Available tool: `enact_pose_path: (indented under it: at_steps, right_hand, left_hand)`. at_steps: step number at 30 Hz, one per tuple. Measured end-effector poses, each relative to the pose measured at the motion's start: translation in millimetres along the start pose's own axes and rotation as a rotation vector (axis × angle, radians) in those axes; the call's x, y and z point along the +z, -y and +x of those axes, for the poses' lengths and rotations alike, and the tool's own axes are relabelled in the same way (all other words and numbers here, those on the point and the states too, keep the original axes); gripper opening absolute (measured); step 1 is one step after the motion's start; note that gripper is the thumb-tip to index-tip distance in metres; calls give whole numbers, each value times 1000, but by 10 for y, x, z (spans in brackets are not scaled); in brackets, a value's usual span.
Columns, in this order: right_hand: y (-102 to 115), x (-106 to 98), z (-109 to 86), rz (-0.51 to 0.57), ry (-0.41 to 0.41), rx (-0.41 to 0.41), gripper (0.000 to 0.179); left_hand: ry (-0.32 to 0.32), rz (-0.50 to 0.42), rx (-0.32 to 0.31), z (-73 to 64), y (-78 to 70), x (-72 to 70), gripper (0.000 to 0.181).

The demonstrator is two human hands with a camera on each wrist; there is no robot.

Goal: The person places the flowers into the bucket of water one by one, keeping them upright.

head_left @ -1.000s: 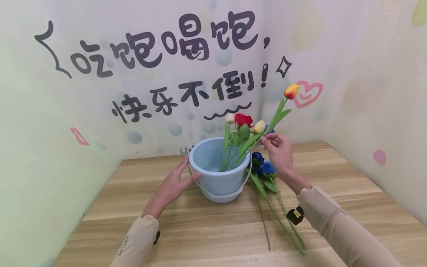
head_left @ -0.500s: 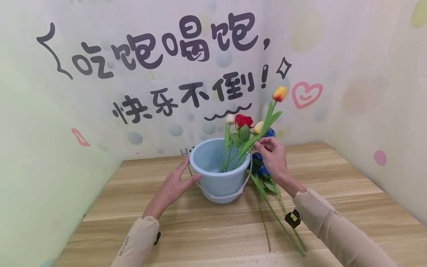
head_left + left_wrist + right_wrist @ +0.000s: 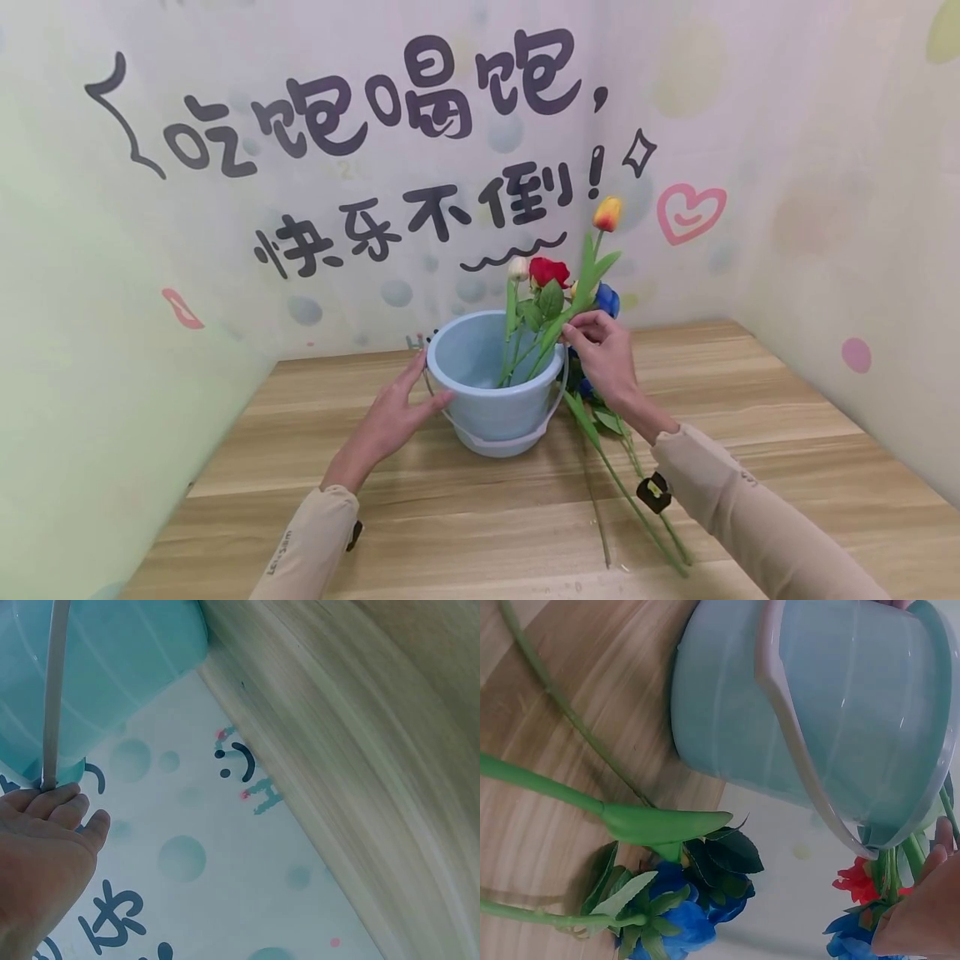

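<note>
A light blue bucket (image 3: 491, 417) stands upright on the table. My left hand (image 3: 390, 417) rests against its left side, the thumb lying at the front of the rim and the fingers further back. With thumb and fingertips, my right hand (image 3: 606, 354) pinches a yellow-red tulip (image 3: 607, 214) by its stem, at the bucket's right rim. The tulip leans up and right, its lower stem reaching inside. A red rose (image 3: 549, 272), a white tulip (image 3: 517, 268), a pale yellow tulip mostly hidden by leaves, and a blue flower (image 3: 609, 300) stand near it.
Right of the bucket, blue roses (image 3: 682, 922) and long green stems (image 3: 637, 500) lie on the wooden table (image 3: 300, 467). The bucket's pale handle (image 3: 795, 735) hangs down in front. A wall (image 3: 420, 250) with printed lettering rises behind the table.
My right hand has moved left and slightly down with the yellow-red tulip, which now stands steeper and closer to the other flowers. The left hand stays at the bucket.
</note>
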State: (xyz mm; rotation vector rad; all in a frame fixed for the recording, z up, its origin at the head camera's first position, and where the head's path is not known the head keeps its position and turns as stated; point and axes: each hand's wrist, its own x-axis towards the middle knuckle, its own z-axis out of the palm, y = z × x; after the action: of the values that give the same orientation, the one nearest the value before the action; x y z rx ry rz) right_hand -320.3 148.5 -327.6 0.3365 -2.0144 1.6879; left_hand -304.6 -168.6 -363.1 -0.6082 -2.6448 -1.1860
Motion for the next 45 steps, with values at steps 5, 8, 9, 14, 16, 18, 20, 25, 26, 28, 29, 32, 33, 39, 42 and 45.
enact_pose_path:
  at_steps: [5, 8, 9, 14, 16, 18, 20, 25, 26, 28, 29, 32, 33, 39, 42, 45]
  right_hand:
    - [0, 25, -18, -21, 10, -1, 13]
    - [-8, 33, -26, -36, 13, 3, 13]
    - [-10, 34, -29, -44, 17, 8, 13]
    - [-11, 19, -44, -121, 69, 12, 13]
    - [-2, 6, -55, -161, 96, 2, 13]
    - [11, -11, -67, -189, 114, -12, 15]
    - [27, -31, -78, -198, 120, -18, 16]
    - [28, -128, -92, -180, 94, -11, 18]
    - [20, -160, -96, -177, 87, -5, 19]
    - [2, -236, -106, -174, 72, 11, 20]
    - [-9, -277, -112, -170, 66, 25, 21]
    - [-55, -405, -132, -165, 54, 71, 23]
    - [-71, -446, -139, -167, 54, 87, 24]
    - [-206, -661, -195, -214, 110, 166, 29]
    - [-281, -741, -239, -230, 148, 192, 30]
    - [-361, -810, -303, -238, 189, 237, 30]
  left_hand:
    - [0, 1, 4, 1, 4, 12, 88]
    - [-2, 3, 6, 1, 9, 20, 88]
    - [-2, 3, 5, 0, 7, 20, 88]
    - [-2, 8, 0, -5, 5, 28, 88]
    - [-1, 9, -4, -7, 4, 30, 88]
    - [1, 8, -8, -10, 4, 30, 88]
    - [2, 10, -11, -11, 3, 29, 88]
    - [0, 15, -9, -6, 1, 23, 89]
    - [-2, 16, -4, -4, 4, 23, 89]
    - [-4, 19, 3, 0, 7, 20, 89]
    - [-5, 20, 6, 2, 8, 19, 89]
    - [-9, 24, 11, 8, 14, 15, 89]
    - [-8, 24, 10, 9, 13, 12, 89]
    - [-7, 26, 7, 13, 8, 12, 89]
    - [-8, 27, 11, 14, 5, 15, 89]
    - [-10, 23, 17, 14, 14, 16, 88]
